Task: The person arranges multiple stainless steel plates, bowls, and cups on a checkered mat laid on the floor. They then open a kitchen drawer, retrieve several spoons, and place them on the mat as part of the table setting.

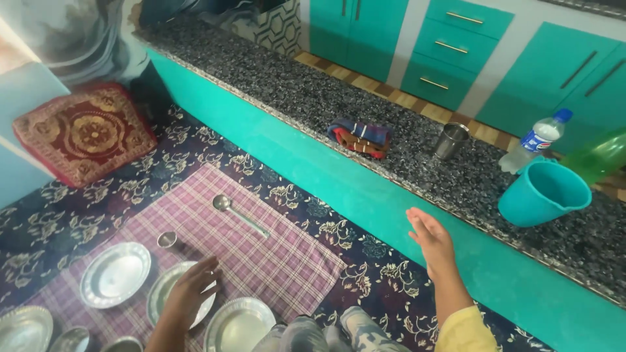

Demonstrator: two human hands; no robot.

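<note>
While the left hand (193, 287) rests flat, fingers spread, on a round shiny steel plate (175, 294) — rim ridged — the right hand (430, 238) hovers open, empty.

The person's two hands are bare, with no rings, watch or gloves to be seen; the right hand (430, 240) comes out of a yellow sleeve (464, 331) of soft cloth ending near the forearm; the left hand (192, 292) shows no sleeve; grey-and-white patterned trousers (326, 334) cover the knees.
</note>
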